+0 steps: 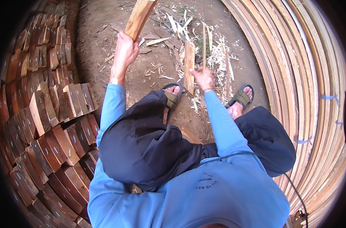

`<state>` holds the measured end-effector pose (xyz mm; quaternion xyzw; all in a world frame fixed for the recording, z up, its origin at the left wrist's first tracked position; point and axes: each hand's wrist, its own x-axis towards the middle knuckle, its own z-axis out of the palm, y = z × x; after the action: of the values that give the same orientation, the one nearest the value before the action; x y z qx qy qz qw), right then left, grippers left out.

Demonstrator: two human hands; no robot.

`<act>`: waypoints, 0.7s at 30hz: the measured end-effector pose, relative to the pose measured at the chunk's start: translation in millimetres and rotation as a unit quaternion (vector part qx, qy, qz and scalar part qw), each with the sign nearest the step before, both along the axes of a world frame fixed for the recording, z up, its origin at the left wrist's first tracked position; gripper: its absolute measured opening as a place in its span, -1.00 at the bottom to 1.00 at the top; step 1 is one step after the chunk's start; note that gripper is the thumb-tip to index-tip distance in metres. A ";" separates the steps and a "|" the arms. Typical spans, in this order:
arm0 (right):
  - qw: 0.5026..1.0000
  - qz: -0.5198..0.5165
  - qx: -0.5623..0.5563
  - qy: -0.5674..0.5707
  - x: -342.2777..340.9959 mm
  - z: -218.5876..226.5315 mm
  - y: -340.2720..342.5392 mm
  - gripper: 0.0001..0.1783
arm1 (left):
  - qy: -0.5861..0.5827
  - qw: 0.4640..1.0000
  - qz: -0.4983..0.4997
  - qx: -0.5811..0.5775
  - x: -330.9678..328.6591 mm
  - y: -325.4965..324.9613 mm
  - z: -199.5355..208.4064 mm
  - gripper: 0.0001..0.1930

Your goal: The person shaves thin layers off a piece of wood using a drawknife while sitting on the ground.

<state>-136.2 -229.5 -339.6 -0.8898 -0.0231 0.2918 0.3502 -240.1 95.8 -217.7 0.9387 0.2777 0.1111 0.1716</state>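
Note:
My left hand (126, 52), at the upper left, is closed round the near end of a squared piece of wood (140, 19). That piece slants up and runs out of the picture at the top. Low in front of me, my right hand (203, 78) has its fingers closed on a thin wooden strip (204, 43) that points away from me. Just left of the right hand is a short flat board (189, 62) with a pointed near end. The index fingertip is at this board's edge; whether it touches cannot be made out.
Pale wood shavings (220, 57) and split offcuts (157, 41) litter the dirt ground (101, 49). Stacked brown timber ends (40, 110) rise on the left. Long boards (294, 57) curve along the right side. My sandalled feet (172, 99) frame the work spot; a dark cable (294, 186) crosses my right side.

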 end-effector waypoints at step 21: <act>0.985 0.160 0.018 -0.059 -28.3 -2.9 119.1 -0.33 | 0.010 0.992 0.050 -0.112 -64.7 -21.8 36.5 -0.47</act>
<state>-164.5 -110.4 -342.5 -0.8838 -0.1911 0.2904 0.3131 -304.8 73.9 -181.1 0.8995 0.3364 0.0783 0.2675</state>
